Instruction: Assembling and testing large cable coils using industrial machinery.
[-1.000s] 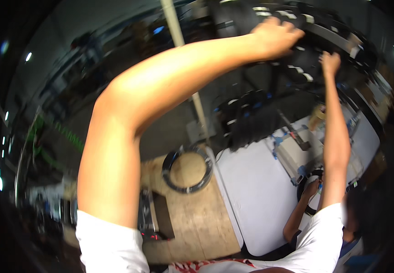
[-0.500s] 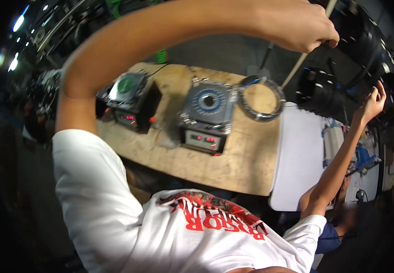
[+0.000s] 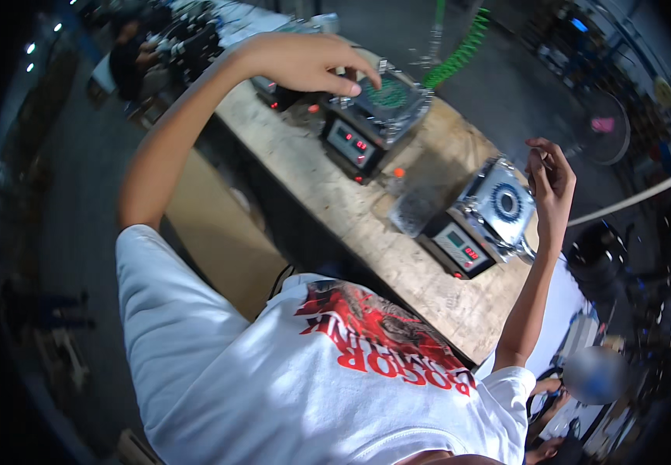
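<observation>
My left hand [image 3: 312, 63] hovers at the near-left corner of a box-shaped machine [image 3: 351, 147] with a green round pattern [image 3: 388, 93] on its top plate. Its fingers are apart and slightly bent, holding nothing I can see. Further right, a similar machine [image 3: 459, 252] carries a blue ring of fine teeth [image 3: 506, 201] on its shiny plate. Beside that plate's right edge is my right hand [image 3: 554, 177], raised, fingers half curled and apart. No object shows clearly in it. Both machines have lit red digits on their fronts.
The machines stand on a worn wooden table [image 3: 328, 186]. A clear plastic bag [image 3: 413, 213] lies between them. Another machine [image 3: 277, 93] is partly behind my left hand. A green coiled hose [image 3: 459, 54] hangs beyond. Black coils [image 3: 603, 244] stand at right; people work at lower right and far left.
The view has swung leftward along the table. My left hand has come from the far right, by a pale pole, to the green-patterned machine. My right hand now appears beside the blue-ringed machine.
</observation>
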Demonstrator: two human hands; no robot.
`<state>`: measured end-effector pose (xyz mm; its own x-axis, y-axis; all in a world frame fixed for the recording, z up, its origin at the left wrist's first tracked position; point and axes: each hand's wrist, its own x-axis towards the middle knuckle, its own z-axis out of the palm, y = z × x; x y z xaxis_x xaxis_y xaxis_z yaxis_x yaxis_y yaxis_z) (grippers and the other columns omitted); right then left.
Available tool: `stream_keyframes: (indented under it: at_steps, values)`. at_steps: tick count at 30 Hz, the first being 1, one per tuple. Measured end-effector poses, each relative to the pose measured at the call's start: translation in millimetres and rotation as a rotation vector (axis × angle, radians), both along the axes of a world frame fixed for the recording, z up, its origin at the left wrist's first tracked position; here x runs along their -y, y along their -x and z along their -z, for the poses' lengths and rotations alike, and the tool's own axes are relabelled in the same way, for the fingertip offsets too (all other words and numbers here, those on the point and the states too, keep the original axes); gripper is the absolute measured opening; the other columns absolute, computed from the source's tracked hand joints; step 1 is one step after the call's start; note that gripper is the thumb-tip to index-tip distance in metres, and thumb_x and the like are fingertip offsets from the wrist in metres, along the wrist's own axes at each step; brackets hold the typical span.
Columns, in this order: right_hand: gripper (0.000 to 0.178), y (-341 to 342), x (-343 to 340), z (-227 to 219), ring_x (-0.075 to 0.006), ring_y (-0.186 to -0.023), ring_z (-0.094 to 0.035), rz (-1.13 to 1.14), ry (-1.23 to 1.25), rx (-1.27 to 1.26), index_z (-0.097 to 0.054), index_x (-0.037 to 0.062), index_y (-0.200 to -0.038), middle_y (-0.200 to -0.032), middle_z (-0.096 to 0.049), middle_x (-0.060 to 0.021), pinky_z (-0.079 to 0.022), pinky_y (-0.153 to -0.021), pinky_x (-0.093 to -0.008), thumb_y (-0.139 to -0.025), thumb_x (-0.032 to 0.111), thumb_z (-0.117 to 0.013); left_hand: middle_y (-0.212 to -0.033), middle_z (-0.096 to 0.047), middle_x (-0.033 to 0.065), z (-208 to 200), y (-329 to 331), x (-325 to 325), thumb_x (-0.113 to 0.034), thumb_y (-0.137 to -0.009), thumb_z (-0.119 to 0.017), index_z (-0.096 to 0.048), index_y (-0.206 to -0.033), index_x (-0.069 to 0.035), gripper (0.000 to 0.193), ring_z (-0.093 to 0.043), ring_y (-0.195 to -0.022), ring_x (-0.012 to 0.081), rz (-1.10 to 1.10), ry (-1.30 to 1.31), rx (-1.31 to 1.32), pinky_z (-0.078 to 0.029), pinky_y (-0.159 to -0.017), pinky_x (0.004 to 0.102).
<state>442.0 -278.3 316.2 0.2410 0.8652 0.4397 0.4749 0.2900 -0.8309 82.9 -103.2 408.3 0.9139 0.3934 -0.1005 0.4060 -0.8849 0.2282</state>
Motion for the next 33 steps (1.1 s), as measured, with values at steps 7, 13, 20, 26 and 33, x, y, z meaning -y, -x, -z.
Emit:
stream_keyframes:
  at_steps: [7, 13, 20, 26, 33]
  values:
    - [0.020, 76, -78, 28, -0.0025, -0.062, -0.042, -0.195, 0.150, -0.114, -0.068, 0.0012, -0.110, -0.076, -0.056, 0.0035, -0.030, -0.053, -0.0205, -0.094, 0.003, -0.056, -0.108, -0.069, 0.0112, 13, 93, -25, -0.028, -0.102, -0.055, -0.060, -0.134, -0.010, 0.038, -0.068, -0.094, 0.0227, -0.299, 0.197, -0.050, -0.053, -0.084, 0.0343]
    - [0.019, 146, -146, 37, -0.0006, -0.061, -0.041, -0.308, 0.197, -0.052, -0.069, 0.0025, -0.109, -0.075, -0.056, 0.0034, -0.030, -0.052, -0.0202, -0.096, 0.005, -0.055, -0.107, -0.070, 0.0118, 36, 197, -141, -0.033, -0.099, -0.059, -0.062, -0.132, -0.011, 0.040, -0.068, -0.085, 0.0208, -0.402, 0.106, -0.191, -0.053, -0.079, 0.0347]
    - [0.020, 263, -259, 69, -0.0007, -0.062, -0.042, -0.166, 0.165, -0.003, -0.068, 0.0016, -0.112, -0.076, -0.054, 0.0031, -0.030, -0.052, -0.0188, -0.098, 0.009, -0.055, -0.112, -0.071, 0.0215, 83, 411, -405, -0.048, -0.081, -0.077, -0.066, -0.127, -0.008, 0.062, -0.071, -0.100, 0.0250, -0.479, -0.089, -0.396, -0.056, -0.078, 0.0388]
    - [0.020, 416, -415, 109, 0.0000, -0.058, -0.042, -0.107, 0.273, -0.036, -0.069, 0.0055, -0.113, -0.076, -0.057, 0.0031, -0.030, -0.051, -0.0182, -0.098, 0.012, -0.057, -0.116, -0.069, 0.0202, 168, 542, -589, -0.033, -0.078, -0.079, -0.061, -0.129, 0.002, 0.065, -0.067, -0.109, 0.0330, -0.710, -0.167, -0.411, -0.053, -0.094, 0.0386]
    - [0.018, 503, -500, 131, -0.0020, -0.060, -0.045, -0.074, 0.353, -0.134, -0.068, 0.0032, -0.110, -0.074, -0.057, 0.0029, -0.033, -0.051, -0.0189, -0.099, 0.014, -0.057, -0.130, -0.059, 0.0205, 271, 650, -686, -0.035, -0.060, -0.090, -0.048, -0.138, -0.008, 0.093, -0.057, -0.122, 0.0385, -0.801, -0.171, -0.364, -0.050, -0.100, 0.0455]
